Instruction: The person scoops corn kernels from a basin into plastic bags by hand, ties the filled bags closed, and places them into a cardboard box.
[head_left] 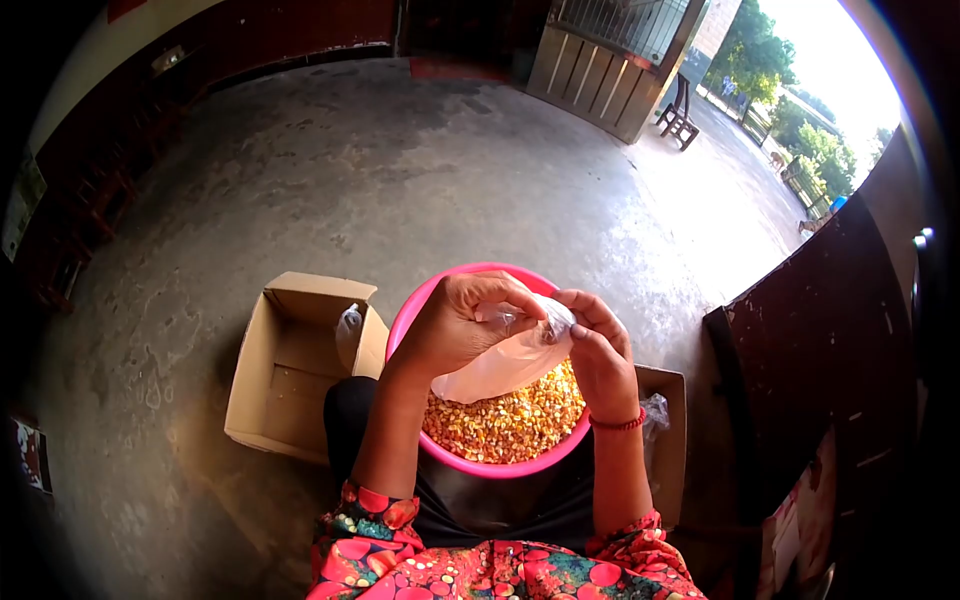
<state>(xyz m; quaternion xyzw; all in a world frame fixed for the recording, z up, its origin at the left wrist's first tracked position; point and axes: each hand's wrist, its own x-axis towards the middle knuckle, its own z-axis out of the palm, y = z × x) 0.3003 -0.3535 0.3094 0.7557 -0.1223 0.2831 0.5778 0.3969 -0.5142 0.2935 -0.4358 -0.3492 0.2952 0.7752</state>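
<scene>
Over a pink basin (pixel 452 463) of dried corn kernels (pixel 505 425), both my hands hold a thin clear plastic bag (pixel 500 362) near its mouth. My left hand (pixel 465 315) pinches the bag's upper edge with bent fingers. On the other side, my right hand (pixel 603 355) grips the bag's edge between thumb and fingers; a red bead bracelet circles that wrist. The bag hangs down to the left, just above the kernels, and looks empty. Part of the basin's far side is hidden behind my hands.
An open cardboard box (pixel 285 395) with a small plastic bag (pixel 348 335) stands left of the basin. Another cardboard box (pixel 668 470) holding clear plastic is at the right. A dark wooden panel (pixel 820 340) rises farther right. A small chair (pixel 680 118) stands by the open doorway.
</scene>
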